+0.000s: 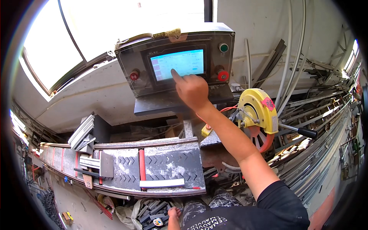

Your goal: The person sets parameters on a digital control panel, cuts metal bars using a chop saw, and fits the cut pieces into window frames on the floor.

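My right hand (193, 90) reaches up to a dark control panel (126, 63). Its index finger is stretched out with the tip at the lit touchscreen (191, 63), while the other fingers curl in and no held thing shows. A red knob (222, 75) sits right of the screen, a green button (223, 47) above it, and another red button (134, 74) to the left. Low in the view, my left hand (174, 212) hangs loosely open by my leg, holding nothing visible. It is near a sack of metal offcuts (151, 212).
A yellow-guarded cutting saw (257, 109) with a black handle stands right of my forearm. The conveyor bed (165, 165) at left carries a short metal bar (162, 183) and cut profiles (90, 163). Long metal lengths (318, 130) fill the right side. A tape measure (158, 222) lies on the offcuts.
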The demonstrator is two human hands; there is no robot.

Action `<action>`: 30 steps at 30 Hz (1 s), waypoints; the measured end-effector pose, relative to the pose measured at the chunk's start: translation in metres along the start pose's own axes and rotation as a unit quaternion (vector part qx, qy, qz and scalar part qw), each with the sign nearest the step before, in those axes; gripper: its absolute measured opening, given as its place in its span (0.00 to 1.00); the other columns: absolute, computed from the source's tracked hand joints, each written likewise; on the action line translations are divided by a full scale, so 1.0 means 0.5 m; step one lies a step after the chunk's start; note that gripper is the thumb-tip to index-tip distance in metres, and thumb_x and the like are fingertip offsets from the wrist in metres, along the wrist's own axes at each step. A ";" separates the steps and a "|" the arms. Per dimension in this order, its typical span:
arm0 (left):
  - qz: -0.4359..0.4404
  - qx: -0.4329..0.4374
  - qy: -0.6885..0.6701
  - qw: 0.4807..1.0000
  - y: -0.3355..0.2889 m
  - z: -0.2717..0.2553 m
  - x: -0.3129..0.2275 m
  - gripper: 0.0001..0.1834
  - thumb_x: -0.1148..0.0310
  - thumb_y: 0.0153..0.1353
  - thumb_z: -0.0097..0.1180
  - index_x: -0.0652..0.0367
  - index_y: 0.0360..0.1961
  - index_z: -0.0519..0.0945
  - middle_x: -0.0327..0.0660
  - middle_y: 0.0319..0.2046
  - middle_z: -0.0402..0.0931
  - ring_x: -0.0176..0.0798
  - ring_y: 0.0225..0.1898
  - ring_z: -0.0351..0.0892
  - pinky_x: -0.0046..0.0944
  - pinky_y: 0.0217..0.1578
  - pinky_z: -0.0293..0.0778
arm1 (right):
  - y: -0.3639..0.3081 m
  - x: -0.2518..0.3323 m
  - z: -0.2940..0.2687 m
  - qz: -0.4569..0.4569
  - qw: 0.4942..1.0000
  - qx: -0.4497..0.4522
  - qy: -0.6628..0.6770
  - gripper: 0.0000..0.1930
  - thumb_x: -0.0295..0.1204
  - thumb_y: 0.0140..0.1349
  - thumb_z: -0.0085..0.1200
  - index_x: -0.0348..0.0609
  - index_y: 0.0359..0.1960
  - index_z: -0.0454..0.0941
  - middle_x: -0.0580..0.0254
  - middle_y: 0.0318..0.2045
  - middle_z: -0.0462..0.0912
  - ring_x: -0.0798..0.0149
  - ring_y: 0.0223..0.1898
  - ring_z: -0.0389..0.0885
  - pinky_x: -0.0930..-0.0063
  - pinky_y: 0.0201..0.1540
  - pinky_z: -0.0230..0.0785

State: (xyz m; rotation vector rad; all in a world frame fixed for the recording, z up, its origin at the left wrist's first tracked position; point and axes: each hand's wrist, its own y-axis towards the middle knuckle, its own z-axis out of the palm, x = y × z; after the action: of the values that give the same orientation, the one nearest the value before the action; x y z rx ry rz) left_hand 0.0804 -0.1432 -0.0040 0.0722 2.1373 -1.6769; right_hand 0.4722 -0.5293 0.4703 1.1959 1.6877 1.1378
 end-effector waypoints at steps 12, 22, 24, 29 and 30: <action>0.005 0.012 -0.015 1.000 0.004 0.006 0.002 0.03 0.71 0.63 0.51 0.57 0.34 0.74 0.39 0.25 0.77 0.36 0.21 0.76 0.34 0.16 0.72 | -0.010 0.007 -0.003 -0.042 0.997 -0.005 0.068 0.16 0.25 0.45 0.59 0.46 0.39 0.84 0.68 0.14 0.70 0.65 0.18 0.71 0.70 0.22 0.65; 0.008 0.005 -0.019 1.000 0.000 0.009 0.013 0.03 0.71 0.63 0.50 0.57 0.34 0.75 0.40 0.24 0.77 0.36 0.20 0.76 0.35 0.16 0.73 | -0.010 0.002 -0.003 -0.044 0.997 -0.010 0.055 0.14 0.27 0.48 0.60 0.42 0.39 0.85 0.69 0.13 0.72 0.68 0.16 0.71 0.73 0.20 0.65; 0.008 0.005 -0.014 1.000 0.002 0.009 0.016 0.03 0.71 0.63 0.50 0.57 0.34 0.75 0.40 0.24 0.77 0.35 0.20 0.76 0.35 0.16 0.73 | -0.007 0.004 -0.005 -0.047 0.997 -0.006 0.053 0.14 0.27 0.48 0.60 0.42 0.39 0.85 0.69 0.14 0.72 0.68 0.16 0.71 0.73 0.20 0.65; 0.009 0.008 -0.004 1.000 0.000 0.019 0.014 0.02 0.72 0.63 0.50 0.56 0.33 0.75 0.39 0.24 0.76 0.35 0.20 0.75 0.34 0.15 0.72 | -0.010 -0.001 -0.003 -0.046 0.998 -0.002 0.053 0.15 0.27 0.48 0.60 0.42 0.40 0.85 0.68 0.14 0.72 0.67 0.16 0.71 0.73 0.20 0.65; 0.009 0.016 -0.005 1.000 0.000 0.018 0.014 0.02 0.72 0.63 0.50 0.56 0.34 0.75 0.39 0.24 0.76 0.34 0.20 0.75 0.33 0.15 0.72 | -0.010 0.000 -0.002 -0.042 0.998 -0.003 0.055 0.15 0.27 0.48 0.60 0.42 0.39 0.85 0.68 0.14 0.72 0.67 0.16 0.71 0.73 0.20 0.65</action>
State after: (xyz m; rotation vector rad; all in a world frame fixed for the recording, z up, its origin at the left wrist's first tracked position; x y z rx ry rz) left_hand 0.0766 -0.1531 -0.0081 0.0908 2.0971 -1.6978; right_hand 0.4697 -0.5305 0.4658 1.0650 1.7985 1.1752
